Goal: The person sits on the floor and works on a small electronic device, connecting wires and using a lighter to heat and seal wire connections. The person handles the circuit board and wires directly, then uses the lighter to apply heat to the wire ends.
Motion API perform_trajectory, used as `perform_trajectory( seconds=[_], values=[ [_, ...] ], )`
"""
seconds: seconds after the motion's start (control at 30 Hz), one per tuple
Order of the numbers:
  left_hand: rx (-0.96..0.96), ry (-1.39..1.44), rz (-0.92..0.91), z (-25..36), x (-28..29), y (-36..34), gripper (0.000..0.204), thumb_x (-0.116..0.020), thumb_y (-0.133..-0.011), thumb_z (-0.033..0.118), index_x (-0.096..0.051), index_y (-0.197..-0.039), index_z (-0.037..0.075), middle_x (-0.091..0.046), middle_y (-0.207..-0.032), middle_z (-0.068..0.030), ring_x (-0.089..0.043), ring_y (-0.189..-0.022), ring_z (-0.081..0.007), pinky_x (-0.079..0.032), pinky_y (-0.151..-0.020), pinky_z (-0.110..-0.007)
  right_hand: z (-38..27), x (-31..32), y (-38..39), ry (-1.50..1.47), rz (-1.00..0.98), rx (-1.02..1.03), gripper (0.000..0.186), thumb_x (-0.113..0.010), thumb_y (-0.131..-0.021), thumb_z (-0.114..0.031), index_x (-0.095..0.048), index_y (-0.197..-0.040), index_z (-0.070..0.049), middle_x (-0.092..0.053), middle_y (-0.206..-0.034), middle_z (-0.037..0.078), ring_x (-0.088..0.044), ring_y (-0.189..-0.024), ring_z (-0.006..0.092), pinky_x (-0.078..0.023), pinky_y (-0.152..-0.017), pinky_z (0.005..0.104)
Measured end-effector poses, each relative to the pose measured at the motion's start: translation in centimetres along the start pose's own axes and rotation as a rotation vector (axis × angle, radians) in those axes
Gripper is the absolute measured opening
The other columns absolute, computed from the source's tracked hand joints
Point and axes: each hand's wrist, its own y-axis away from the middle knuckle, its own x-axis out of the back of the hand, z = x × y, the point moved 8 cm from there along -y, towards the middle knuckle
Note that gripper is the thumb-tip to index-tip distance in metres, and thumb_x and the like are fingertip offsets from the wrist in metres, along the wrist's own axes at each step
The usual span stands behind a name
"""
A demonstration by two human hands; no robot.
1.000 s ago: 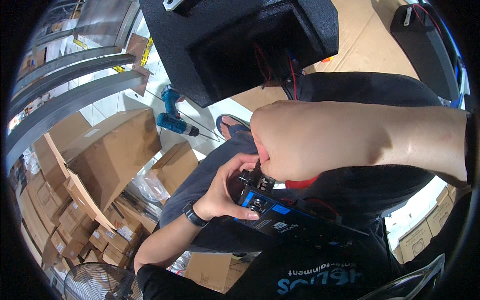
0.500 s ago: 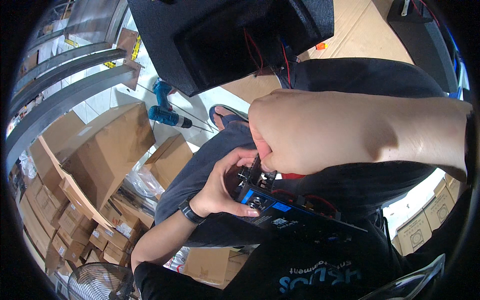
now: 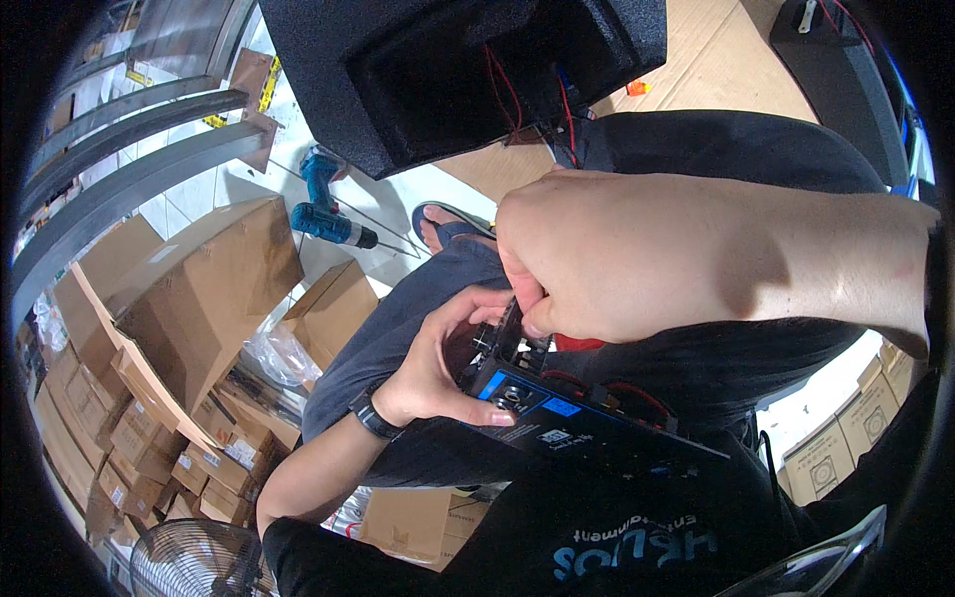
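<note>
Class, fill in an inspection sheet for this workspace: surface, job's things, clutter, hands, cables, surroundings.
Surface: the person's lap in dark trousers; tiled floor below.
Job's things: black control panel with blue patches; black speaker cabinet, open side toward the camera.
Clutter: blue cordless drill; sandal.
Hands: left hand steadies the panel's end; right hand pinches a part on top.
Cables: red wires inside the cabinet.
Surroundings: cardboard boxes; floor fan; cardboard sheet.
</note>
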Motion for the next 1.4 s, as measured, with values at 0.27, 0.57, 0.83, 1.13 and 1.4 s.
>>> perform_trajectory(
  seconds=[0.27, 0.57, 0.83, 1.13, 1.4],
  values=[
    [0.003, 0.027, -0.029, -0.4, -0.2, -0.2, 0.101, -0.1, -0.059, 0.018, -0.048, -0.144, 0.003, -0.064, -0.133, -0.0103, -0.059, -0.127, -0.0206, -0.039, -0.114, -0.038, 0.8, -0.7, -0.8, 0.027, -0.021, 0.027, 0.017, -0.072, -0.088, -0.016, -0.078, -0.09, 0.001, -0.075, -0.086, 0.016, -0.074, -0.078, 0.0239, -0.058, -0.073, 0.0357],
    [0.042, 0.042, -0.065, -1.2, -0.8, -0.1, 0.102, -0.1, -0.06, 0.014, -0.046, -0.146, 0.002, -0.062, -0.135, -0.0099, -0.058, -0.127, -0.02, -0.038, -0.116, -0.037, 1.7, -1.9, -2.2, 0.076, -0.017, 0.125, 0.016, -0.076, -0.084, -0.016, -0.08, -0.086, -0.001, -0.075, -0.078, 0.015, -0.074, -0.074, 0.024, -0.056, -0.069, 0.0363],
    [0.006, -0.038, -0.055, -1.2, -1.2, 0.0, 0.101, -0.1, -0.061, 0.014, -0.046, -0.146, 0.002, -0.062, -0.135, -0.0102, -0.058, -0.128, -0.0199, -0.039, -0.115, -0.037, 2.0, -2.6, -1.4, 0.122, 0.022, 0.146, 0.018, -0.075, -0.088, -0.018, -0.079, -0.085, -0.001, -0.074, -0.08, 0.017, -0.074, -0.08, 0.0287, -0.056, -0.089, 0.0422],
    [-0.012, -0.054, -0.048, -0.8, -0.9, 0.3, 0.103, -0.1, -0.061, 0.014, -0.046, -0.148, 0.002, -0.061, -0.138, -0.0097, -0.056, -0.13, -0.0192, -0.037, -0.116, -0.037, -0.2, -2.9, 0.9, 0.352, 0.209, 0.457, 0.018, -0.063, -0.096, -0.014, -0.075, -0.09, -0.001, -0.074, -0.087, 0.018, -0.074, -0.092, 0.0313, -0.041, -0.115, 0.055],
    [0.0, 0.019, -0.033, -1.0, -0.7, 0.4, 0.106, -0.101, -0.059, 0.013, -0.045, -0.149, 0.002, -0.06, -0.139, -0.0092, -0.055, -0.131, -0.0193, -0.037, -0.117, -0.037, -0.1, -2.4, 0.4, 0.257, 0.21, 0.498, 0.018, -0.064, -0.09, -0.011, -0.073, -0.083, 0.003, -0.071, -0.08, 0.018, -0.073, -0.081, 0.0319, -0.05, -0.105, 0.048]
  ],
)
